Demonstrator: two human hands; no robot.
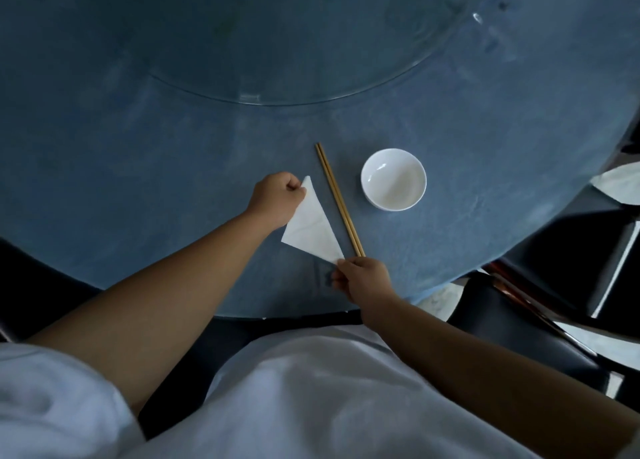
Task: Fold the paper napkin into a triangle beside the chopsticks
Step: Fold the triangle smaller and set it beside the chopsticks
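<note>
A white paper napkin, folded into a triangle, lies on the blue table just left of a pair of wooden chopsticks. Its long edge runs nearly parallel to the chopsticks. My left hand pinches the far tip of the napkin with closed fingers. My right hand pinches the near tip, close to the chopsticks' near ends. The napkin's left corner rests against my left wrist.
A white empty bowl stands right of the chopsticks. A round glass turntable covers the table's far middle. The table's edge curves close to my body. Dark chairs stand at the right, with another white napkin at the far right.
</note>
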